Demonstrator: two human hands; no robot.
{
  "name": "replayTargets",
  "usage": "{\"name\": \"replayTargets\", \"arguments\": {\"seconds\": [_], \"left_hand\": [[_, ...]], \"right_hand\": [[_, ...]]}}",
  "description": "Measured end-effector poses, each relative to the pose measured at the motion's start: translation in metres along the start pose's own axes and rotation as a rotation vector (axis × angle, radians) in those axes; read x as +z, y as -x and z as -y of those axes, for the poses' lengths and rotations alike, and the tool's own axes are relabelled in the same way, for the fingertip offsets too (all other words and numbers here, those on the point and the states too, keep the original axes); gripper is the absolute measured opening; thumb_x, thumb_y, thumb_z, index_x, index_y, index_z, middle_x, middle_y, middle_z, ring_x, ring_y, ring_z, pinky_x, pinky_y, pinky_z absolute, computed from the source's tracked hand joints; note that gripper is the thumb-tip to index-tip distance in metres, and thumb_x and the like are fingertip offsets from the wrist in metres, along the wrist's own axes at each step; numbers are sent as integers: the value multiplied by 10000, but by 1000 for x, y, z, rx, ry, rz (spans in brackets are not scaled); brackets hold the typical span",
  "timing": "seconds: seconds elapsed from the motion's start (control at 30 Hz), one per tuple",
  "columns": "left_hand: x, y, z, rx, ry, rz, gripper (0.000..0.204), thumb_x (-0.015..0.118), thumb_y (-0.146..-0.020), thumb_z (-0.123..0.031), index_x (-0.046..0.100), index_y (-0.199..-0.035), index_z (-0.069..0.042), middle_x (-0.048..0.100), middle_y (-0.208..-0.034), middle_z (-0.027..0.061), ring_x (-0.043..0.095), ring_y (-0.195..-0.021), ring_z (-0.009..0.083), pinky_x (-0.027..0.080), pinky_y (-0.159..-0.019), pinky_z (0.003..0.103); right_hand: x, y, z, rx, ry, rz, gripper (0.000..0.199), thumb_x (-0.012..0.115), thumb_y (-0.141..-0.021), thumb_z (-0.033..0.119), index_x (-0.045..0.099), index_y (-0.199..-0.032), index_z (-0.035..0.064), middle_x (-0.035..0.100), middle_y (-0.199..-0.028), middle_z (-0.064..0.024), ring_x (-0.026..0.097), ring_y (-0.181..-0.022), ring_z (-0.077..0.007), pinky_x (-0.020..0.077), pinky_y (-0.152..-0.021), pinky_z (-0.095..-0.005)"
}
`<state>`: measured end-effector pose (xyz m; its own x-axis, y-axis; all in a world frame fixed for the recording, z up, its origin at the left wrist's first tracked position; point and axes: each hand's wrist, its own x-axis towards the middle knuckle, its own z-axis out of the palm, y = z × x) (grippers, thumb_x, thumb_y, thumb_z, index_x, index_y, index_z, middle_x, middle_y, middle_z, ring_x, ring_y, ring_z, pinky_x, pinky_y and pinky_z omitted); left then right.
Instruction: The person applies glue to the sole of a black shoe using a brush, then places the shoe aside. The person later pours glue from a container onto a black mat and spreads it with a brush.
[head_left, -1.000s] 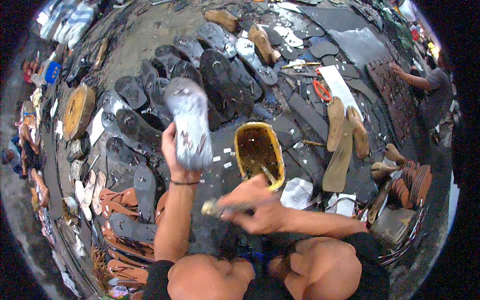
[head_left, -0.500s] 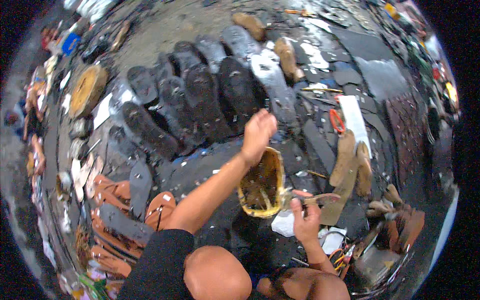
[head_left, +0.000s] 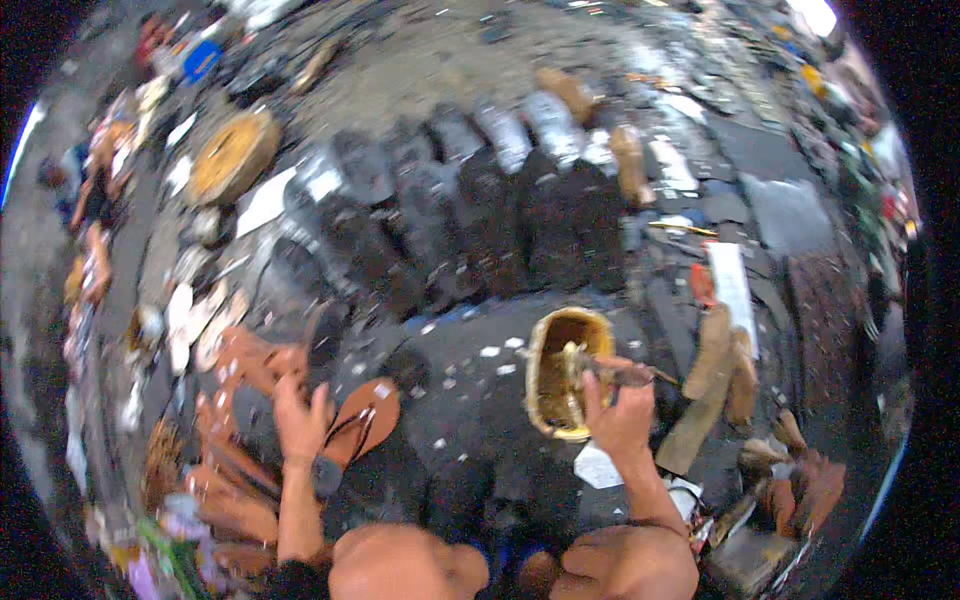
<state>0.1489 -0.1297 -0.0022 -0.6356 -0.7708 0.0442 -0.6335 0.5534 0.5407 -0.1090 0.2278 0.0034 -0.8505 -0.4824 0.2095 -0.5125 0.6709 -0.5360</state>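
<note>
My left hand is stretched over the brown sandals at the left, thumb apart from blurred fingers, with no held thing visible. Beside it lie a brown flip-flop with a dark strap and a dark grey sole. My right hand is closed round the handle of a brush. Its bristle end is inside a yellow-rimmed tub, coated inside with a yellowish-brown substance. Beyond both hands, several black shoe soles lie in a row, slightly overlapping.
A round wooden block sits at the far left. To the right are brown wooden shoe forms, a white strip, an orange-handled tool and dark sheets. White scraps dot the dark ground.
My left hand has moved from the row of soles back to the sandals at the left. My right hand keeps the brush, its head now further inside the tub. The whole view has shifted.
</note>
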Motion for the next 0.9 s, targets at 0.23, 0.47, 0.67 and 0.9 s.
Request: {"name": "replayTargets", "arguments": {"seconds": [0.23, 0.47, 0.67, 0.9], "left_hand": [[25, 53, -81, 185, 211, 164, 620, 770, -672, -42, 574, -1261, -60, 562, -1193, 143, 602, -997, 315, 496, -846, 393], [120, 101, -57, 769, 20, 630, 581, 739, -809, -419, 619, -1233, -39, 430, -1481, 204, 322, -1407, 428, 336, -1103, 526], [158, 58, -91, 927, -164, 651, 805, 556, -851, -676, 529, -1387, -76, 277, -1593, 176, 150, -1483, 421, 169, -1129, 639], [128, 24, -130, -290, 1025, 895, 615, 403, -1008, -486, 488, -1405, -24, 537, -1402, 138, 516, -1263, 310, 398, -1079, 440]], "right_hand": [[-64, 41, 11, 98, -101, 204, 414, 637, -868, 448, 691, -909, 39, 688, -880, -196, 664, -799, -410, 520, -757, -515], [-88, 30, 2, 247, -559, 867, 353, 649, -958, 251, 645, -1200, -6, 689, -1056, -98, 639, -995, -180, 503, -887, -343], [-73, -7, 36, 425, -1123, 388, 307, 693, -938, 208, 646, -1176, 21, 684, -1129, -63, 622, -1064, -165, 476, -983, -352], [-27, -40, 61, -115, -709, 100, 282, 756, -872, 89, 650, -1129, 41, 654, -1058, -59, 615, -1008, -143, 495, -895, -291]]}}
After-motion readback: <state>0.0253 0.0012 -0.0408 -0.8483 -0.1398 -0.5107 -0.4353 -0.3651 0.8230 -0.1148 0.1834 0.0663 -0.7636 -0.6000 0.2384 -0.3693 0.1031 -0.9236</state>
